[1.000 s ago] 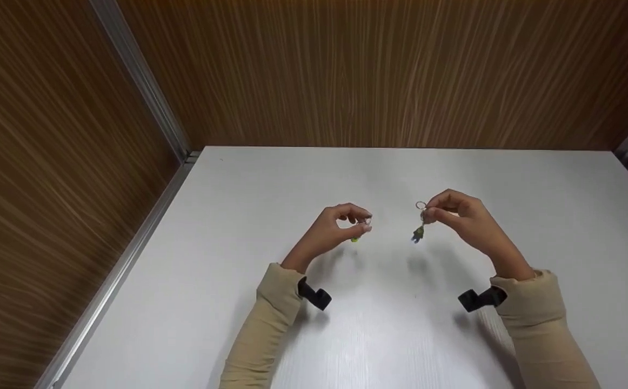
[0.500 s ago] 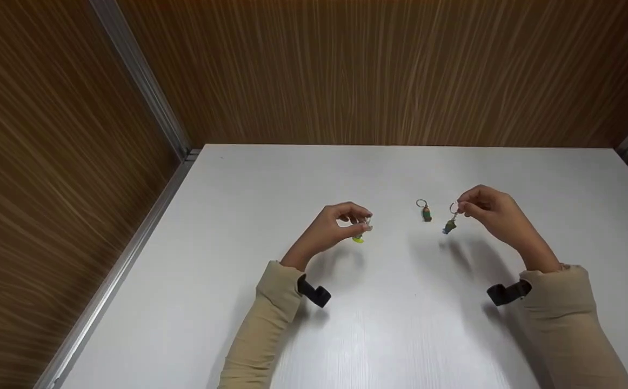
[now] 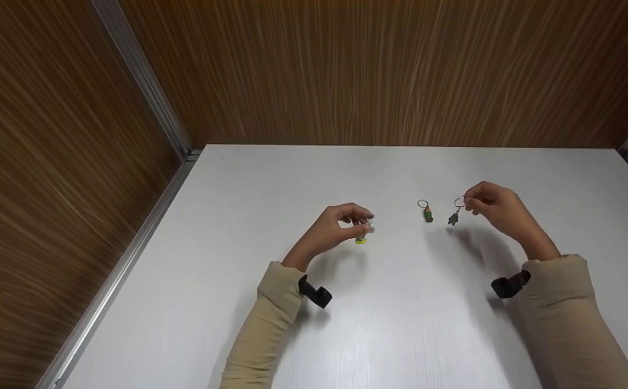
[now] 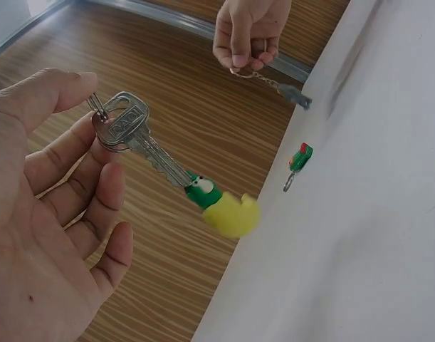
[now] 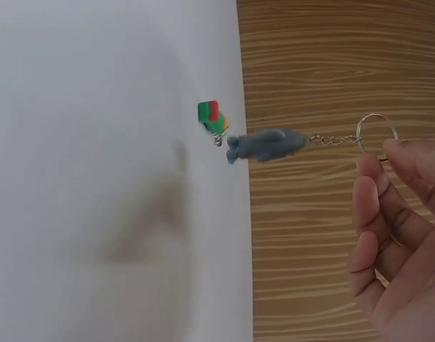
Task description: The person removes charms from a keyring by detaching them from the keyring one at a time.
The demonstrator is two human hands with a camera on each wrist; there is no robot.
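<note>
Both hands are raised a little above the white surface (image 3: 346, 335), well apart from each other. The left hand (image 3: 331, 231) pinches a small split ring between thumb and forefinger, its other fingers loosely curled; from the ring hangs a silver key (image 4: 142, 142) and a green and yellow charm (image 4: 224, 208). The right hand (image 3: 495, 208) pinches the ring of a grey keychain (image 3: 453, 218) at its fingertips, so that its short chain and grey charm dangle free. Between the two hands, nearer the right one, a red and green keychain (image 3: 427, 212) lies flat on the surface. The likeliest slip, as I judge it, is at either ring: each is held by a light fingertip pinch only, and a swing of the dangling charm could tug it loose and drop it. The grey charm also hangs just beside the lying keychain and could knock it aside if lowered carelessly. In the head view the key's long axis runs downward from the ring, blade tip toward the surface, slightly to the right. The grey keychain hangs near upright, ring uppermost. The lying keychain's long axis runs far to near, ring at the far end.
</note>
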